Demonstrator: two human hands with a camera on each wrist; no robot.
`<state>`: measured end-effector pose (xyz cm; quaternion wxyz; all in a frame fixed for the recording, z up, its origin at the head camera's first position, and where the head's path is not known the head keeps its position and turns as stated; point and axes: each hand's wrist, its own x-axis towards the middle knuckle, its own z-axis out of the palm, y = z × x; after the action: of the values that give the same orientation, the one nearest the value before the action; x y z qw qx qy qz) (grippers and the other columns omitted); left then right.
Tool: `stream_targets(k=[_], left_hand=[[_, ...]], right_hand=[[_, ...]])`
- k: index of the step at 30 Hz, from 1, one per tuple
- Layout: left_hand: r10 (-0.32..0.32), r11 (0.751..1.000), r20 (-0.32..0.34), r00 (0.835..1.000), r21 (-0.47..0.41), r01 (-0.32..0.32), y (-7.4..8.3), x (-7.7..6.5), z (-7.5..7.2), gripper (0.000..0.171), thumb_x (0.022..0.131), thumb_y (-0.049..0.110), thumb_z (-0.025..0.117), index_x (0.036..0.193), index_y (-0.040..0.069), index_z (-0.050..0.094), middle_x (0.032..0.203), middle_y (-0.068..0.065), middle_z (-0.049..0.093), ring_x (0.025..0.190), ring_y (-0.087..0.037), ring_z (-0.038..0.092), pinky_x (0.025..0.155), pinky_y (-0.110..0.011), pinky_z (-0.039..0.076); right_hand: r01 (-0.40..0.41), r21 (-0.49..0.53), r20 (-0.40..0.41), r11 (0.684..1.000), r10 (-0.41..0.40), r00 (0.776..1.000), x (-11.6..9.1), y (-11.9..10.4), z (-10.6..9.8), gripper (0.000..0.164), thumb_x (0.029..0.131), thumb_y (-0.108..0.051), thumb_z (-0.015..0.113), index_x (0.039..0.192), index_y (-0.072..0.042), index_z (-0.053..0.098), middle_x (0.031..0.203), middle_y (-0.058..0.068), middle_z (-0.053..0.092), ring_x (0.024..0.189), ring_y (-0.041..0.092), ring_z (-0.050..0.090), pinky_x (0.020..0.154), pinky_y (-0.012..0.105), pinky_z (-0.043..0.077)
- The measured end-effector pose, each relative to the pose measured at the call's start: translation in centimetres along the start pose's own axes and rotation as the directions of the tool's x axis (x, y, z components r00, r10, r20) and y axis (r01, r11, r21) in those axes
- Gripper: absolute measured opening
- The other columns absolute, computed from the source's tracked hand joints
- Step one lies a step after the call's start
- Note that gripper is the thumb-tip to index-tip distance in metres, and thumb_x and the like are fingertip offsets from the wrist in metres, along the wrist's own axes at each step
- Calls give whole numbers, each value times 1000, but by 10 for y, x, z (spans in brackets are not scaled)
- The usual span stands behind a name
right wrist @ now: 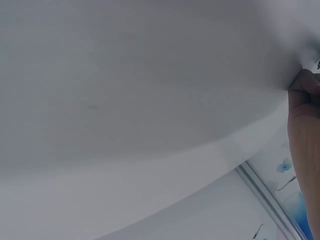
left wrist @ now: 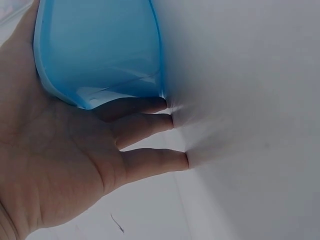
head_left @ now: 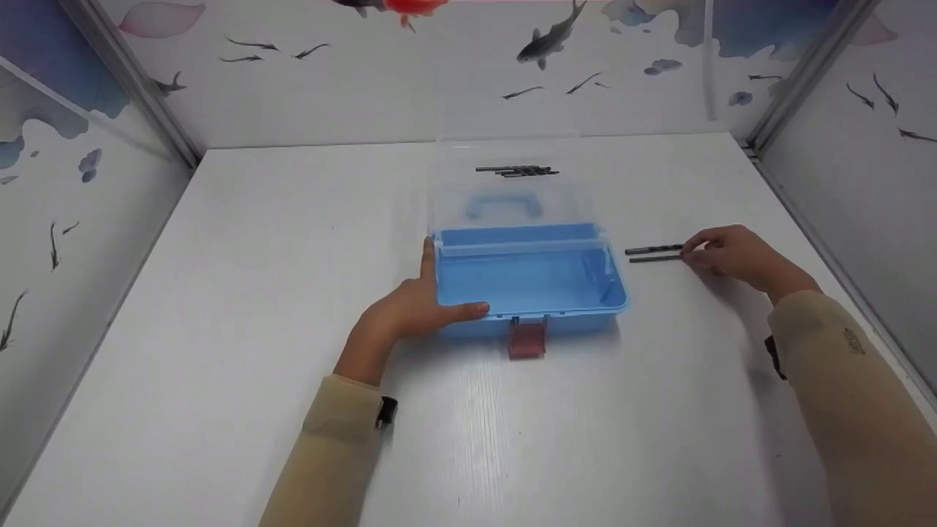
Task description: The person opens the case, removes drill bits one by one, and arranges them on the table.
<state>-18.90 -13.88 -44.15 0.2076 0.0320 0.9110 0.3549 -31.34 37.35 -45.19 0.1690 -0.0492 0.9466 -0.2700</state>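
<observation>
Sleeves of beige cloth come in at the bottom of the head view, the left sleeve (head_left: 322,454) left of centre and the right sleeve (head_left: 864,410) in the lower right. Just below the middle of the frame, a reddish latch (head_left: 528,341) hangs at the front of a blue box (head_left: 512,278). The box sits at the centre of the frame on a white table (head_left: 219,329).

At its left end is the left hand (head_left: 410,307), spread wide: the thumb lies over the front rim and the index finger points up the frame along the side wall. The left wrist view shows three more fingers stretched nearly straight, their tips on the white surface, the palm against the box.

Right of centre, the right hand (head_left: 732,258) has its thumb and finger drawn together in a pinch on the right ends of two drill bits (head_left: 655,254); whether it grips both, I cannot tell.

Farther up, a clear lid (head_left: 454,205) is folded back behind the box, a blue handle (head_left: 504,203) showing through it. Several dark drill bits (head_left: 521,171) lie bunched within its outline at upper centre. A white wall (head_left: 366,102) with painted fish fills the top.
</observation>
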Motion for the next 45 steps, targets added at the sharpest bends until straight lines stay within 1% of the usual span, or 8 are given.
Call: stream_targets(k=[5,10,17,22,29,34,40,45], left_hand=[[-15,1000,-1,1000,-3,15,1,-1,1,147,77,83,73,166,27,-29,174,-16,31,156,-37,41,123,-59,40],[4,1000,1,1000,-14,-4,0,-1,2,146,77,82,74,166,27,-29,175,-15,29,156,-36,41,123,-59,40],[-13,1000,-11,1000,16,13,-1,0,0,147,77,85,72,166,24,-29,172,-19,36,154,-35,45,123,-55,42],[-18,1000,-9,1000,14,18,-1,-2,-1,147,77,84,72,167,24,-28,172,-20,35,153,-35,46,123,-56,41],[-10,1000,-11,1000,-12,9,0,-3,-1,146,77,82,74,167,26,-27,173,-18,32,153,-36,44,123,-59,41],[-7,1000,-13,1000,-7,7,0,-2,-1,146,77,82,74,167,26,-27,173,-17,33,153,-36,45,123,-58,41],[0,1000,-8,1000,-24,0,0,-2,0,147,77,81,75,167,26,-28,173,-17,32,152,-36,44,123,-59,41],[-1,1000,-17,1000,-11,0,0,-1,2,147,78,81,75,167,25,-28,171,-19,35,151,-36,47,121,-57,42]], right_hand=[[-9,-18,-8,1000,9,1000,1,2,2,38,107,-37,63,132,-9,71,101,7,62,91,23,56,76,35,47],[-22,-25,-18,999,21,1000,2,3,3,38,107,-37,64,131,-9,72,101,7,63,89,23,57,74,34,47],[2,-28,-12,1000,-2,1000,4,0,3,38,108,-36,63,134,-9,70,83,1,62,81,21,55,71,36,45],[0,-36,-3,999,0,1000,5,-3,4,36,107,-33,63,134,-9,69,79,1,60,80,21,54,71,36,44],[0,-49,-11,999,-1,1000,5,-2,4,35,106,-31,63,133,-10,70,86,3,61,84,21,54,72,36,45],[-3,-43,-40,999,1,999,4,-1,6,34,106,-31,64,133,-11,72,87,5,59,82,22,55,70,36,45],[-11,5,-76,1000,11,997,0,3,8,39,104,-37,69,133,-12,72,88,6,56,80,22,56,67,34,46],[-26,103,-54,994,32,998,-3,7,0,50,100,-46,74,137,-13,70,88,1,62,81,21,59,71,34,48]])
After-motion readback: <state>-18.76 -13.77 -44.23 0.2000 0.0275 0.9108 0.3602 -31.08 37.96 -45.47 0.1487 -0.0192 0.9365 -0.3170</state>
